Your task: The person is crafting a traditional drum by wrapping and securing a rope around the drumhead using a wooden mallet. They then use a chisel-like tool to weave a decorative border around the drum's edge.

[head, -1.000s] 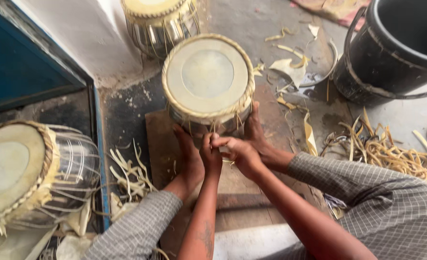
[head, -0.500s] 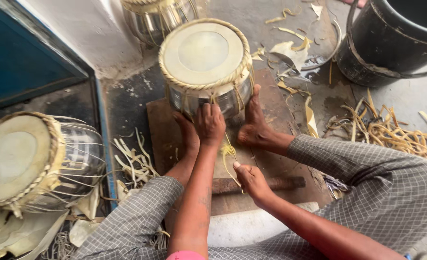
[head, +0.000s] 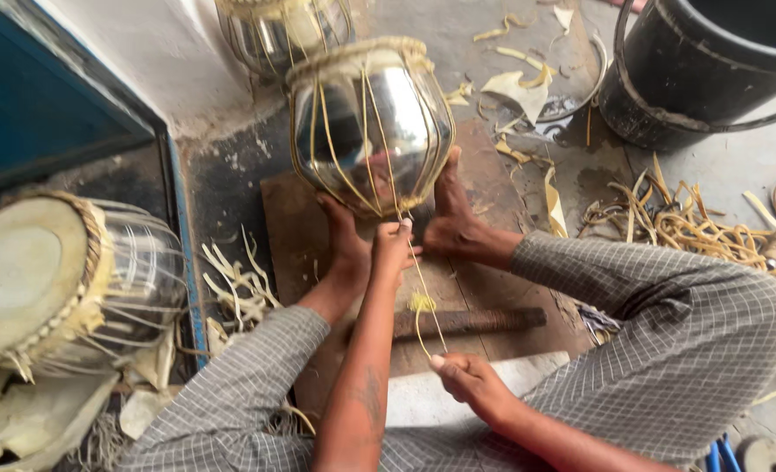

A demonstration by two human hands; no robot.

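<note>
Seated worker lacing a metal drum, seen from above. The shiny metal drum shell (head: 372, 127) lies tipped on a wooden board (head: 292, 227), its skin-covered head turned toward 12 o'clock and its rounded bottom toward the person. Pale hide straps run lengthwise over the shell. Two bare feet brace it: one foot (head: 346, 249) presses its underside at 7 o'clock, the other foot (head: 452, 210) its flank at 5 o'clock.

The left hand (head: 394, 247), just below the shell at 6 o'clock, is clenched around a thin yellowish lacing strap (head: 423, 293) where it leaves the drum. The right hand (head: 468, 382), nearer the body at 5 o'clock from the left hand, pinches the same strap between thumb and fingers; the strap runs taut between the two hands, with a small loop hanging near the board.

A dark iron rod (head: 471, 322) lies across the board between the hands. A second laced drum (head: 51, 280) with a pale head rests on its side at 9 o'clock, beside a blue panel (head: 47, 105). A third drum (head: 283, 31) stands at 12 o'clock. A black bucket (head: 694, 79) sits at 2 o'clock, and a heap of hide trimmings (head: 702, 232) spreads at 3 o'clock.
</note>
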